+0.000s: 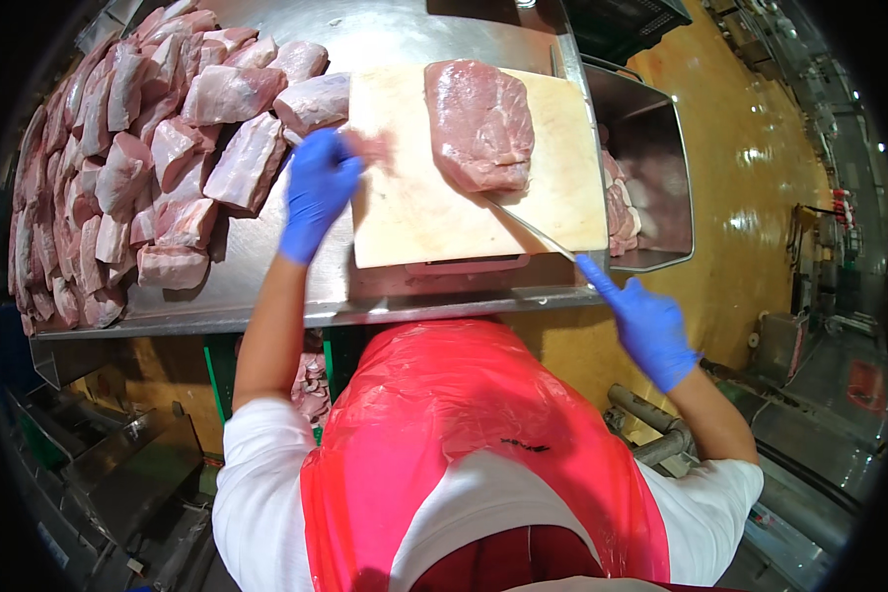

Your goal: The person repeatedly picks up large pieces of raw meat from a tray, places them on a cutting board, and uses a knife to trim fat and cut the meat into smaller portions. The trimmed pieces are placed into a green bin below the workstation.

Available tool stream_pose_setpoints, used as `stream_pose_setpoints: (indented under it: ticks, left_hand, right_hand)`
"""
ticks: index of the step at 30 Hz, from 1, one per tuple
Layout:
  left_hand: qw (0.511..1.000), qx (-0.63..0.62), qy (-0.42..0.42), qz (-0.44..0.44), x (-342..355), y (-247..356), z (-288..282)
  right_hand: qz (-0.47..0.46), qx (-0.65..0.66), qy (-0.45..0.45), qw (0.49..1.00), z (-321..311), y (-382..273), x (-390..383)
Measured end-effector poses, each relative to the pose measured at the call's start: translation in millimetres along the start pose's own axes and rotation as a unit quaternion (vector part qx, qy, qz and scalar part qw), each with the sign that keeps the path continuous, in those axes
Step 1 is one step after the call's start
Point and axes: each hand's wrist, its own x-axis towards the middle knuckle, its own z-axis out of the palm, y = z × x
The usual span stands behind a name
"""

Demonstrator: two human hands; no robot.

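My left hand point(318, 187), in a blue glove, is closed at the left edge of the white cutting board point(395, 232). A reddish scrap of meat point(373, 150), smeared by motion, shows at its fingers. In my right hand point(653, 331), also blue-gloved, is a knife point(533, 233) with a blue handle, the forefinger stretched along it. Its blade points up and left, and the tip reaches the lower edge of a large, pale pink slab of meat point(480, 126). That slab lies flat on the board, with neither hand on it.
Many cut meat pieces point(168, 158) are heaped on the steel table point(385, 39) at the left. Right of the board stands a deep metal bin point(661, 148) with meat inside. A dark crate point(627, 25) is at the far right. More meat point(312, 390) shows below the table's front edge.
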Motion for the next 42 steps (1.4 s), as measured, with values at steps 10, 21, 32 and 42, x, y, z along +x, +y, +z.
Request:
stream_pose_setpoints:
  ticks: [10,21,32,42]
  left_hand:
    - [0.910,0.355,0.036,-0.212,-247.5,-34.1,-118.1]
    - [0.960,-0.222,-0.075,-0.156,52.2,44.4,75.3]
    - [0.985,0.148,0.006,0.084,-49.8,105.7,77.6]
    - [0.988,0.116,0.098,-0.009,-49.8,97.5,69.6]
  right_hand:
    - [-0.085,0.619,0.280,0.729,64.5,89.6,201.3]
    - [-0.046,0.828,0.223,0.512,39.8,-50.7,214.7]
    - [-0.085,0.381,0.195,0.900,30.4,-35.6,174.3]
    - [-0.072,0.067,0.034,0.995,6.4,96.3,34.4]
